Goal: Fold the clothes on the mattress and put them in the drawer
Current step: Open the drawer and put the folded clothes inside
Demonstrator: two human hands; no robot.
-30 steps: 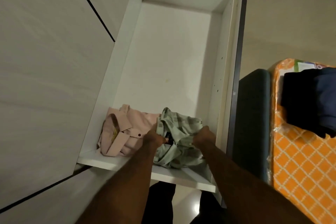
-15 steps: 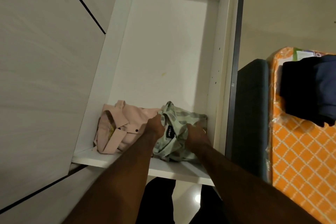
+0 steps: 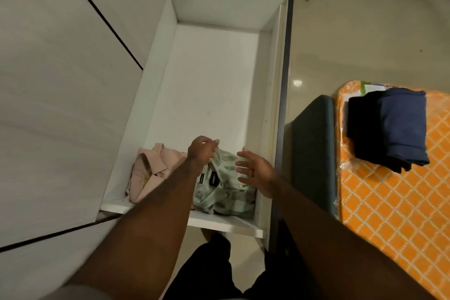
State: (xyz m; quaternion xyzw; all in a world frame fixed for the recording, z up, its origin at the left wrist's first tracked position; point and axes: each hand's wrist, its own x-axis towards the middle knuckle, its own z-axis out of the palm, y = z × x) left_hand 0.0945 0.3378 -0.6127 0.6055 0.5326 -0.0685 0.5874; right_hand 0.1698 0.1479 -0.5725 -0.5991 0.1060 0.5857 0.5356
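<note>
White drawer (image 3: 207, 80), centre frame: a pink garment (image 3: 155, 168) beside a pale green checked shirt (image 3: 229, 195) with a black label (image 3: 213, 178). Right: navy and black clothes (image 3: 399, 126) on an orange mattress (image 3: 389, 214) latticed in white.

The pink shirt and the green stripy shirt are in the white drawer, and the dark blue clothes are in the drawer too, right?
Not quite. The pink shirt and the green stripy shirt are in the white drawer, but the dark blue clothes are not. They lie on the orange mattress, off to the right of the drawer. The head view shows this.
</note>
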